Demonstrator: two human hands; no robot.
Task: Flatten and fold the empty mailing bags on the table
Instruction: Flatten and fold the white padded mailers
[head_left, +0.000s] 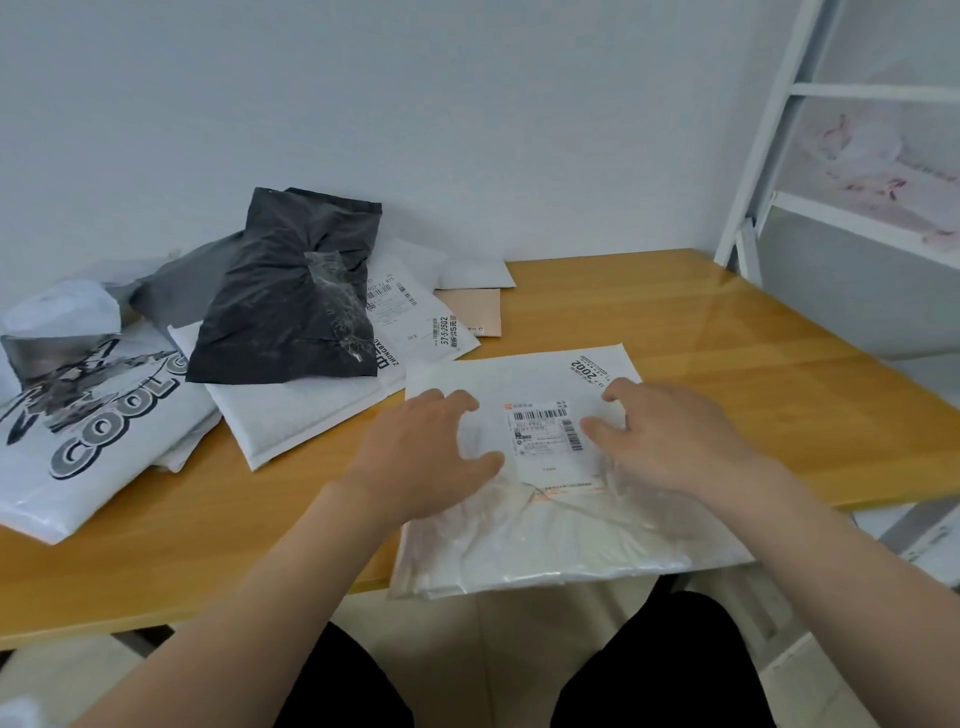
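Observation:
A white mailing bag (545, 525) with a barcode label (543, 428) lies flat in front of me, its near edge hanging over the front of the wooden table (727, 364). My left hand (431, 457) rests on the bag's left part with fingers spread and slightly bent. My right hand (670, 436) lies on the bag to the right of the label, fingers also spread. Neither hand grips anything.
A pile of other bags sits at the left: a crumpled black bag (291, 301), a white bag printed "COOL" (88, 431), white padded mailers (291, 415) and a tan envelope (475, 312). A white metal frame (753, 156) stands at the right. Wall behind.

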